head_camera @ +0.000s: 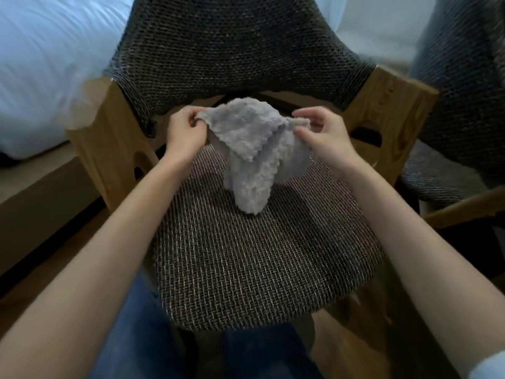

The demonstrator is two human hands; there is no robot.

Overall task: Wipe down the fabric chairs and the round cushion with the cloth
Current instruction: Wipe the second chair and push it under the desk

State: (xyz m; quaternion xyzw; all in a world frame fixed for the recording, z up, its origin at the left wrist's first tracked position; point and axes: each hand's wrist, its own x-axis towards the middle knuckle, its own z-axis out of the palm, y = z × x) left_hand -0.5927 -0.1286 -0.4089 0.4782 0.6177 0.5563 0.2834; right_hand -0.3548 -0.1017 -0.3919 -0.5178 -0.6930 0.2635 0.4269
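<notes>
- Bedroom corner: bed (pixel 41 64) on the left, woven chair (pixel 232 50) dead ahead, second chair (pixel 459 105) at the right edge.
- Person leans over the chair, both forearms reaching in over the seat (pixel 259 255).
- Cloth (pixel 251 149) is off the fabric, held up between both hands over the rear of the seat, just in front of the backrest.
- Left hand (pixel 185 132) pinches the cloth's left corner, fingers curled round it.
- Right hand (pixel 322 135) pinches the right edge between thumb and fingertips.
- Cloth's top edge runs left-right between the hands. One flap is folded over, and a tail droops down towards the seat. Can't tell if the tip touches the weave.
- Key relation: the seat lies straight below the cloth and extends back towards the person; the backrest is just beyond it.
- Hands sit level and about equally near the seat, so neither has the edge.
- My read: cloth is still being bunched or folded, wiping stroke not yet started. A straight drop lands it on the rear of the seat.
</notes>
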